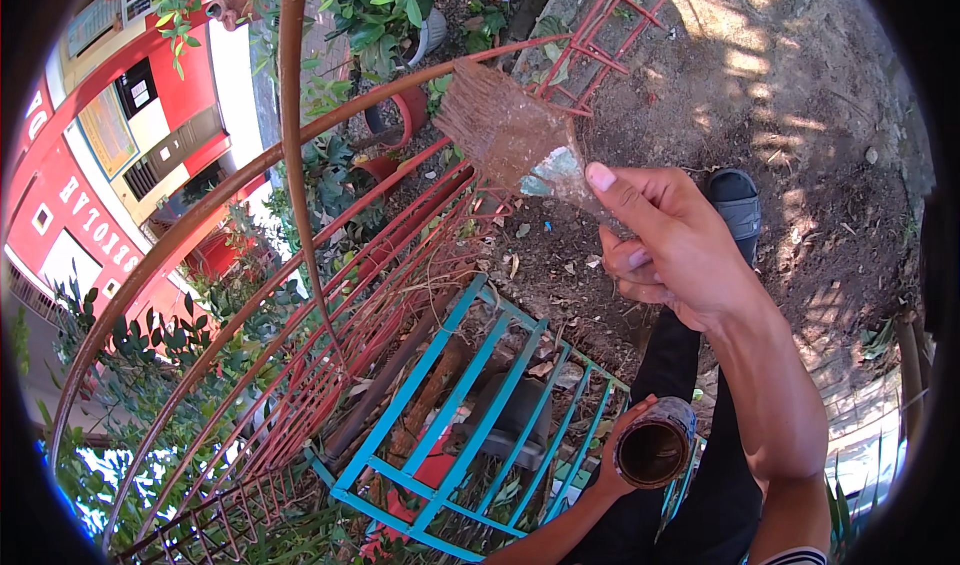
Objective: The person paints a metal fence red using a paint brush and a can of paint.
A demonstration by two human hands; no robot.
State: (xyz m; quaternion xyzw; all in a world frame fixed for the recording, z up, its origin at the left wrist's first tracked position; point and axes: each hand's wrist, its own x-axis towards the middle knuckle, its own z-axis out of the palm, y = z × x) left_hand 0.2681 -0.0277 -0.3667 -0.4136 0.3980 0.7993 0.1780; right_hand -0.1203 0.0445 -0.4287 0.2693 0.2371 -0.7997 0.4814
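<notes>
Left hand (pixel 622 449) gripped a stained can (pixel 687 427) while right hand (pixel 680 240) held up a worn brush (pixel 505 115)

At the far left stood a red and cream building (pixel 190 85), its edges bent by the lens. Leafy plants (pixel 150 350) grew in front of it, and curved rust-brown metal bars (pixel 290 115) arched across the view. Reddish-brown pots (pixel 408 117) sat among the greenery, and below them ran a cluster of slim red rods (pixel 300 405). To the right of the rods lay a teal barred frame (pixel 480 425), with a dark grey object (pixel 505 415) showing between its bars.

Above that frame was the brush, wide and flat, its bristles caked brown and splayed toward the upper left, with a pale teal patch near the handle. The bristle ends overlapped a curved bar in the view; whether they touched it could not be told. Beyond the brush was a red wire frame (pixel 600 50).

Lower down, the left hand was wrapped around the side of the can, whose open mouth faced up and whose inside looked dark brown; how full it was could not be told. Higher, the right hand pinched the brush by its handle end, thumb on top and fingers curled beneath. Past it, a foot in a dark sandal (pixel 738 215) rested on brown soil (pixel 800 165) dappled with sunlight.
</notes>
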